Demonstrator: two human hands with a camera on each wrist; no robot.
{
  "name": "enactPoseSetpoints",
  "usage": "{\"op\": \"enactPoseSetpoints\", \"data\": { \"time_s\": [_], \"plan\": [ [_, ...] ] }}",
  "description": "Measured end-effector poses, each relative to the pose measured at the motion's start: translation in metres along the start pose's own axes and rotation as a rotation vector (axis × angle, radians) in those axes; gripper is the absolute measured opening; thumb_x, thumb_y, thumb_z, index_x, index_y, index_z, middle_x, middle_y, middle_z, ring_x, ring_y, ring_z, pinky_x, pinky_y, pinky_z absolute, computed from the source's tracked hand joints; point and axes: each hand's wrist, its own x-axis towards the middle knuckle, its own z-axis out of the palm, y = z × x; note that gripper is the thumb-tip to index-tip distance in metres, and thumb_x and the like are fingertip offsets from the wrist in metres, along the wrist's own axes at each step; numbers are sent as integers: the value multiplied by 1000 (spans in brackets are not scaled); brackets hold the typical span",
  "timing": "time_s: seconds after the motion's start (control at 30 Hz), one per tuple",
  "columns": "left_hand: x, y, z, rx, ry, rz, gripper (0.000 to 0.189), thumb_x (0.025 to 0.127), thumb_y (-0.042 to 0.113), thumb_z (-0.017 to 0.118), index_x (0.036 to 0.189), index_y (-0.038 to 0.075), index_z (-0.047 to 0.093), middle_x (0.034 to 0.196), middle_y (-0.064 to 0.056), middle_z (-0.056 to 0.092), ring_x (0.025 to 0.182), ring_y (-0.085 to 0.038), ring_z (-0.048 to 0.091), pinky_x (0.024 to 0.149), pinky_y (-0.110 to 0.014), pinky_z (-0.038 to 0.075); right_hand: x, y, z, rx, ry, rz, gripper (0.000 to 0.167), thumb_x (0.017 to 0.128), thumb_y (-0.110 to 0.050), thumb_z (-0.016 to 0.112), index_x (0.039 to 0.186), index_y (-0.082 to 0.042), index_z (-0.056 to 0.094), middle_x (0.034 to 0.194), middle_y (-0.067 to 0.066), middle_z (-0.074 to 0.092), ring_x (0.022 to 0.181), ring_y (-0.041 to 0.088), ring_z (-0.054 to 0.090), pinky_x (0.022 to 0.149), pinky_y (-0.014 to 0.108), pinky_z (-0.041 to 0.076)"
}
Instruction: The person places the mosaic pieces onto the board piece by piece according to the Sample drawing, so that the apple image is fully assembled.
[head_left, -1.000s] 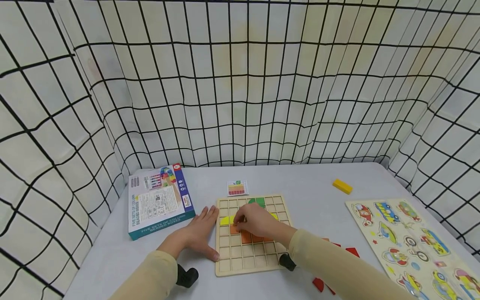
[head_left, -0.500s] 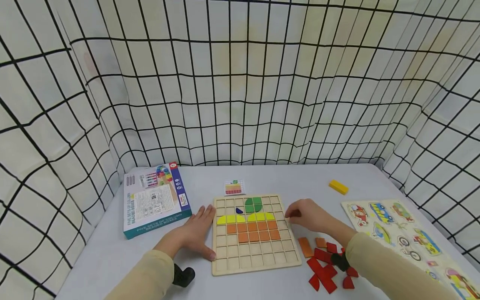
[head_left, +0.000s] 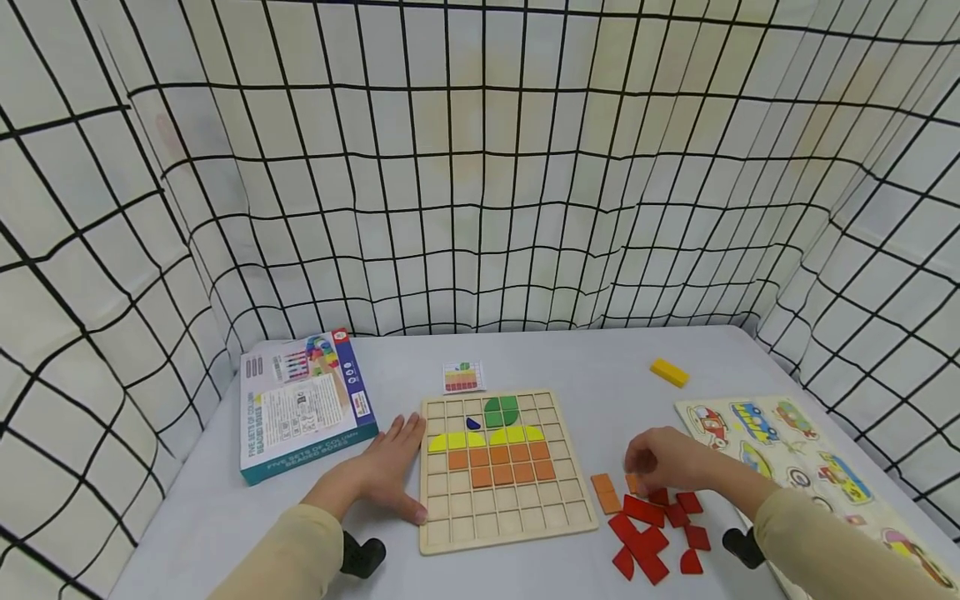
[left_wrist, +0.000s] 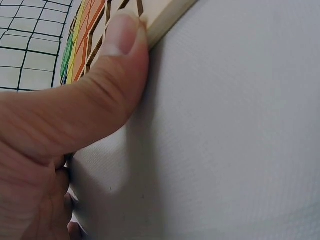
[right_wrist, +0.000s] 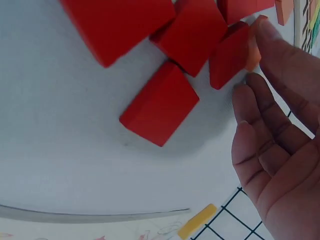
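My left hand (head_left: 386,471) lies flat, fingers spread, along the left side of the wooden grid board (head_left: 480,527); its thumb (left_wrist: 120,45) rests on the board's edge in the left wrist view. On the board are orange square tiles (head_left: 502,475), yellow pieces (head_left: 517,434), a green leaf shape (head_left: 501,411) and a small blue piece (head_left: 472,423). My right hand (head_left: 667,458) is at the loose pieces right of the board, its thumb and fingertips pinching an orange square tile (right_wrist: 254,54) at its edges. Red pieces (right_wrist: 165,105) lie beside it.
A picture card (head_left: 462,378) lies behind the board. A boxed set (head_left: 307,400) sits at the left, a yellow block (head_left: 669,372) at the back right. A wooden puzzle board (head_left: 817,454) with vehicle pictures fills the right side. Black netting (head_left: 480,208) rises behind the table.
My right hand has left the orange tile on the board and moved right and down to the loose pieces, uncovering the yellow, orange and blue pieces. My left hand stays beside the board.
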Motion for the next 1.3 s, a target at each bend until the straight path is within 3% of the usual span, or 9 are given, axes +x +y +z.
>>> {"op": "enactPoseSetpoints", "data": {
  "time_s": [0.43,0.63,0.87,1.3],
  "plan": [
    [-3,2,-3,-12,-16,5,131,68,42,94,161,-6,15,171,-25,8,158,-47,1,128,-64,9,6,-11,7,-47,113,-28,23,85,-6,81,95,-15,63,85,-6,61,84,13,54,72,23,54],
    [-3,0,-1,-10,-13,3,131,68,43,94,161,-5,15,171,-24,8,159,-46,1,128,-63,9,21,-24,4,-44,193,-97,17,88,-6,79,88,-15,65,82,-7,62,79,12,55,69,20,52],
    [-2,-1,-1,-17,-17,7,132,69,44,93,161,-5,14,171,-24,7,159,-45,1,128,-63,9,50,-63,14,8,197,-235,12,90,-8,78,88,-13,67,85,-6,65,80,9,58,71,19,54],
    [-5,2,-2,-22,-17,-4,130,69,43,93,162,-4,15,172,-23,8,159,-45,1,128,-62,8,87,-153,57,121,70,-332,5,93,-9,74,92,-14,73,90,-7,69,81,10,57,73,20,52]
  ]
}}
